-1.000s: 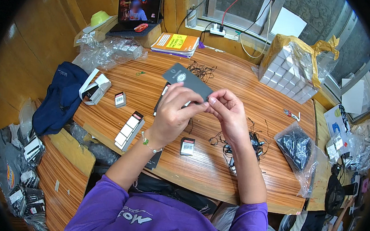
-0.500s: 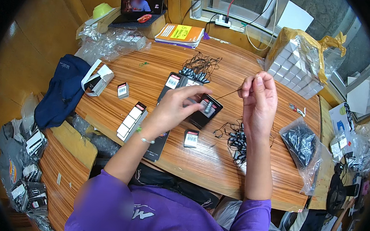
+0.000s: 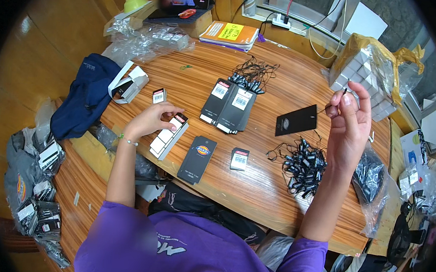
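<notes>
The right hand pinches its grip closed on a thin cord bearing a black tag over the desk; the left hand curls at a white-labelled stack, whether gripping it cannot be told.

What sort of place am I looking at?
Probably a small workroom or packing room: stacks of black tags and a heap of black cords lie on a wooden table, with bagged white boxes at its far edge.

A purple shirt with short sleeves, white slanted lettering on the shirt's chest; beyond the shirt's left sleeve, a thin bracelet with a green bead
</notes>
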{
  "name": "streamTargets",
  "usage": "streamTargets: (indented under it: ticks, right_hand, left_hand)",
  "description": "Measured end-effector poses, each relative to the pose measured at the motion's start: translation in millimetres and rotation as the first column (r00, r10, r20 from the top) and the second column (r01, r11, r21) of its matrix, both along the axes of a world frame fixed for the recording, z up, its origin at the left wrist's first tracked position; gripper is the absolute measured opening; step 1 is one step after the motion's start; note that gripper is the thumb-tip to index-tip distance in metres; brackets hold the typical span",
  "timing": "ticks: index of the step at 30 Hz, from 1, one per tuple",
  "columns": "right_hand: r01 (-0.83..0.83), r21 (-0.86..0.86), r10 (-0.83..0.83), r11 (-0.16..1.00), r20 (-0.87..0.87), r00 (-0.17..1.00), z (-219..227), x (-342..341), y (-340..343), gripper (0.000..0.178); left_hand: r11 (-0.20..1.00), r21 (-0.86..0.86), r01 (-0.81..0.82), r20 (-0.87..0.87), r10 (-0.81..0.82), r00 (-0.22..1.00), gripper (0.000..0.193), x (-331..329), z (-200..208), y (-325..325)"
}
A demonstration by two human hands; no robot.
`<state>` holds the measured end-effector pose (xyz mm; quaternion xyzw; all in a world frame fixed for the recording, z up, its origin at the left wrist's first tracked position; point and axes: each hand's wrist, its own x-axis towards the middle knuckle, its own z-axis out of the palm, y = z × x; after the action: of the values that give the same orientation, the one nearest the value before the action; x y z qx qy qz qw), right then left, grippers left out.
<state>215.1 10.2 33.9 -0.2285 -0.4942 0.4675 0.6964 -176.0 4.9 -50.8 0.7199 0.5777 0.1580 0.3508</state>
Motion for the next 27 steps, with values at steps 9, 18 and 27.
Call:
streamTargets:
  ticks: [9, 18, 27]
  right_hand:
    - [0.047, 0.002, -0.046, 0.999, 0.207, 0.977, 0, -16, -7, 0.024]
    - [0.007, 0.019, -0.015, 1.0, 0.487, 0.873, -14, -53, -22, 0.02]
    - [0.179, 0.188, -0.256, 0.966, 0.586, 0.769, -18, -55, -18, 0.019]
  left_hand:
    - [0.978, 0.042, -0.206, 0.165, 0.197, 0.966, 0.03, 13, 33, -23]
    - [0.904, 0.297, -0.308, 0.62, 0.063, 0.782, 0.023, 129, 74, -8]
    - [0.945, 0.264, -0.195, 0.665, -0.032, 0.746, 0.022, 181, 74, -17]
